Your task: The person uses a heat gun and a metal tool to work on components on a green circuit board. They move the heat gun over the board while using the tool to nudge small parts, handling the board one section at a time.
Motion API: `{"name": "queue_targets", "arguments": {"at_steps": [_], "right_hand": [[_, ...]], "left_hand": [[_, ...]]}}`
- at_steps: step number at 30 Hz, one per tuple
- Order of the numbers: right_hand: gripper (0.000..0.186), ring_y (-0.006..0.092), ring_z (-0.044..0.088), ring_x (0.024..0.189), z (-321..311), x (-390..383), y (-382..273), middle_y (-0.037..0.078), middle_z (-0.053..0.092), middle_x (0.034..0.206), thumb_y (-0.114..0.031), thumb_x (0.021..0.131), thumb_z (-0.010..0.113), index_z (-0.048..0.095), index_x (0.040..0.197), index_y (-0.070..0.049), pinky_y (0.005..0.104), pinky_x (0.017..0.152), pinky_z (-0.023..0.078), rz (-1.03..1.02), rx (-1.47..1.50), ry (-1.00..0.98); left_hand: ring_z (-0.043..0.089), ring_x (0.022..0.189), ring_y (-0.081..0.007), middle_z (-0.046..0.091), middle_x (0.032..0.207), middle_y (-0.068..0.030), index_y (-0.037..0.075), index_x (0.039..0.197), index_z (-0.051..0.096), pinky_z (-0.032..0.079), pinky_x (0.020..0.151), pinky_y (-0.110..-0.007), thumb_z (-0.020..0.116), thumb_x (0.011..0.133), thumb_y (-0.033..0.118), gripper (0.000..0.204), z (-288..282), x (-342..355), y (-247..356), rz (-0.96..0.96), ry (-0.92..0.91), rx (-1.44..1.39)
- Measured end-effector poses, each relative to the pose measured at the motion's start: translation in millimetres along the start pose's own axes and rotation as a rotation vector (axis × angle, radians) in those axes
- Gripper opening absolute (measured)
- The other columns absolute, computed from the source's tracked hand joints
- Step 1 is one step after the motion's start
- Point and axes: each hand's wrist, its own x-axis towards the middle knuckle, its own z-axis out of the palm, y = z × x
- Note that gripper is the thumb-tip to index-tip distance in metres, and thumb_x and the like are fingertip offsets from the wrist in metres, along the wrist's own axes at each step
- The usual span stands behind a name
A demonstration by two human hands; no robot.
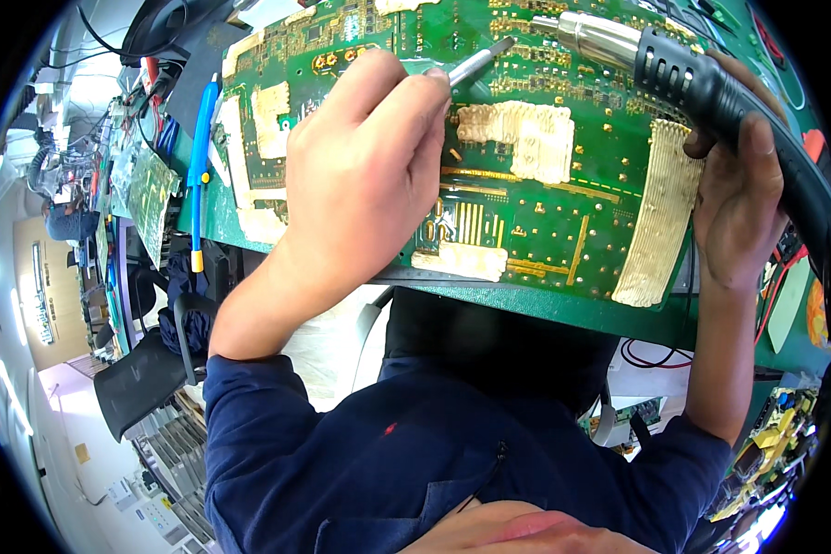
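Note:
A large green circuit board (545, 222) lies flat below both hands, with gold tracks, small parts and patches of ribbed cream-coloured masking (545, 138). My left hand (365, 166) is closed round a slim silver tool (475, 66) with a dark, flat, blade-like tip. That tip points to the right, at or just above a row of small parts; whether it touches cannot be made out. My right hand (739, 203) grips the black handle of a hot air gun (674, 78). Its metal nozzle (600, 37) points left over the far part of the board, near the tool's tip.
The board rests on a green bench mat (563, 309) near its front edge. A blue stick-like tool (201, 175) lies left of the board. Another circuit board (152, 194) and cables stand further left. At right are red and black leads (780, 286) and more boards (776, 434). A black chair (148, 388) stands at left.

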Motion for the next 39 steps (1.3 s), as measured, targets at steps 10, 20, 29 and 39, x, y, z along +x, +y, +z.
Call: {"name": "queue_targets", "arguments": {"at_steps": [10,20,29,39], "right_hand": [[0.048,0.0171,0.061,0.093,-3.4,1.7,4.0,0.021,0.06,0.13,-0.032,0.1,0.054,0.056,0.126,0.008,0.0284,0.078,0.048,-0.014,0.021,0.009],[0.054,0.0157,0.059,0.096,-4.2,3.1,4.5,0.019,0.059,0.132,-0.036,0.099,0.055,0.056,0.13,0.008,0.0277,0.079,0.047,0.002,-0.006,0.006],[0.053,0.0147,0.059,0.094,-6.2,1.7,4.4,0.018,0.059,0.13,-0.035,0.099,0.055,0.055,0.13,0.008,0.0277,0.081,0.046,0.015,-0.015,-0.017],[0.053,0.0163,0.061,0.098,-5.6,0.9,4.9,0.019,0.06,0.13,-0.034,0.098,0.056,0.055,0.13,0.008,0.0265,0.077,0.048,0.018,-0.015,0.001]], "left_hand": [[0.055,0.056,-0.021,0.055,0.073,-0.0093,0.0,0.087,0.068,0.044,0.051,-0.03,0.073,0.081,-0.006,0.01,1.5,0.1,4.7,-0.016,-0.024,0.025],[0.057,0.06,-0.0254,0.055,0.075,-0.011,-0.001,0.09,0.066,0.045,0.054,-0.032,0.071,0.081,-0.007,0.012,0.6,-0.3,9.1,-0.056,-0.048,0.028],[0.06,0.064,-0.0276,0.058,0.078,-0.011,0.0,0.09,0.067,0.047,0.057,-0.034,0.072,0.08,-0.005,0.012,-2.4,2.1,9.4,-0.041,-0.073,0.073],[0.059,0.062,-0.0257,0.059,0.076,-0.0096,0.001,0.087,0.066,0.046,0.055,-0.032,0.071,0.081,-0.004,0.01,-0.4,9.9,10.2,-0.056,-0.032,0.012]]}}
